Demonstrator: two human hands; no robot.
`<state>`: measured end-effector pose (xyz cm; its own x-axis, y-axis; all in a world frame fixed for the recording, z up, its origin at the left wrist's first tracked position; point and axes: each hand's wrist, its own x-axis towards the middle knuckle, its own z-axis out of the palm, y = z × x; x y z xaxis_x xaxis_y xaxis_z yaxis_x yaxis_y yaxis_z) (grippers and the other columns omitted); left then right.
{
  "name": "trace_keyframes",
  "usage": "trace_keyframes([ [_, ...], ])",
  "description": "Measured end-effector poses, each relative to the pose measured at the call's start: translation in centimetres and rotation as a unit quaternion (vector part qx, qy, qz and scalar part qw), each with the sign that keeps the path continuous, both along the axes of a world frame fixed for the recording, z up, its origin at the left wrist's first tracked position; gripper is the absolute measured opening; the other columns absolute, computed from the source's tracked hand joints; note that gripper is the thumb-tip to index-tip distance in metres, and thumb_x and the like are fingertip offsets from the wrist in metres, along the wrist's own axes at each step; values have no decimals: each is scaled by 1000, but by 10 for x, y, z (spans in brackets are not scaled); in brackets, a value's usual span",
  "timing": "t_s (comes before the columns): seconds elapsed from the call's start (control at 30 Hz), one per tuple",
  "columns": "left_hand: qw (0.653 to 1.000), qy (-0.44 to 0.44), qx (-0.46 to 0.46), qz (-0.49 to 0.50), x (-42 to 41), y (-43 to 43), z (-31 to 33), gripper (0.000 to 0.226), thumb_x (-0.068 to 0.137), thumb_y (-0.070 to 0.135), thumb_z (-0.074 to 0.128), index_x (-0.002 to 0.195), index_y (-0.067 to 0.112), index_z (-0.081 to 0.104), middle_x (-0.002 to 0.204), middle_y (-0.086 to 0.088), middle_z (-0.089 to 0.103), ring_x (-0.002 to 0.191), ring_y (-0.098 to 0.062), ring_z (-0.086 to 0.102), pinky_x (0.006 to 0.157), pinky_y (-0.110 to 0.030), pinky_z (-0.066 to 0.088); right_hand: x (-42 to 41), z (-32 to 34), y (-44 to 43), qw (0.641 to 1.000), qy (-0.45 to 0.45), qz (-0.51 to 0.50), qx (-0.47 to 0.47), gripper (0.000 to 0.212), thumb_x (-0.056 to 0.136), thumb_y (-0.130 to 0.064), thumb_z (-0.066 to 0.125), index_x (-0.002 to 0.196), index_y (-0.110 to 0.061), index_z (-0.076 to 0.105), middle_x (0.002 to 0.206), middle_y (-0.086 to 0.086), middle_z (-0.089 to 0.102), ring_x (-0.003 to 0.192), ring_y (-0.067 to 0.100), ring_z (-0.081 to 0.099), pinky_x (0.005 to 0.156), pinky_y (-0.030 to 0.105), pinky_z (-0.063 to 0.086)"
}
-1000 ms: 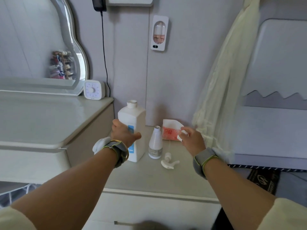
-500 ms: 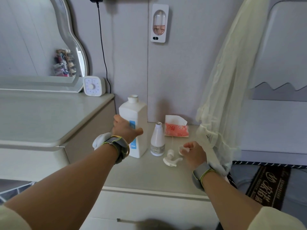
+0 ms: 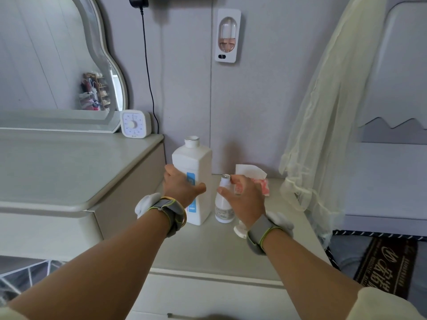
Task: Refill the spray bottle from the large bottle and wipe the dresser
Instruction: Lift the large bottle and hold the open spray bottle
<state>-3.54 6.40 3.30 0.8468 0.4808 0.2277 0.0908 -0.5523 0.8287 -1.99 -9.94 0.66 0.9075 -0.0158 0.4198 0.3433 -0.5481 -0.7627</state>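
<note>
- Spillage is looking like the main danger: the large bottle (image 3: 193,179) is standing uncapped on the low surface (image 3: 208,248), just beside the spray bottle (image 3: 223,204), which is also standing open at the neck.
- The left hand (image 3: 179,189) is wrapping its grip around the large bottle's side, thumb out front, so I am judging it clamped on that bottle.
- The right hand (image 3: 246,199) is curling around the spray bottle, thumb touching its shoulder and a fingertip near the neck; whether that grip is fully closed, I cannot tell.
- Pouring from a wide mouth into so narrow a neck is asking for overflow, and liquid would be running across the surface toward the tissue pack (image 3: 258,183) just behind.
- The small bottle is looking light and tall, so a loose hold could be letting it tip under the stream.
- The removed spray head (image 3: 239,229) is lying mostly hidden behind the right wrist, where a forearm could be knocking it off the edge.
- The sheer curtain (image 3: 323,135) is hanging near the right elbow and could be snagging.
- Writing: the large bottle is carrying a blue label strip, the spray bottle a small printed label, and the tissue pack red print, all too small to read. The timer (image 3: 135,123) is showing numerals around its dial, also illegible. The mat (image 3: 385,266) is showing lettering I cannot make out.
</note>
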Motion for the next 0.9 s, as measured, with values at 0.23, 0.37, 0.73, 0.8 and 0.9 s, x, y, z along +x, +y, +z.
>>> trace_keyframes([
  [0.23,1000,-19,0,19,3,-5,-2,77,62,27,82,117,10,30,119,-11,43,112,-32,49,96,-48,47,9,-2,4,998,47,22,-33,44,68,-47,68,104,-24,58,96,-5,68,95,24,62,86,48,50],
  [0.37,998,-11,-50,-20,9,-2,0,74,63,23,82,113,13,29,116,-10,46,107,-31,54,92,-48,51,15,1,0,997,45,20,-60,28,81,-27,62,106,-18,54,91,5,66,89,31,62,82,47,51],
  [0.73,982,1,-183,-45,14,-8,19,70,64,19,88,113,12,38,106,-6,54,89,-22,58,49,-25,53,21,5,-5,995,41,33,-81,29,82,-34,65,97,-10,57,86,6,66,82,26,61,75,41,52],
  [0.8,981,3,-191,-42,14,-7,18,68,65,16,87,113,12,39,108,-7,54,90,-24,59,44,-22,52,22,5,-5,994,39,46,-87,29,82,-35,66,93,-11,55,83,5,65,81,26,60,74,41,51],
  [0.9,983,-14,-177,-37,16,-7,16,66,65,16,87,113,12,41,109,-7,55,90,-24,59,43,-21,53,24,7,-7,992,34,50,-112,32,83,-35,66,96,-8,56,86,8,66,83,29,60,74,40,49],
])
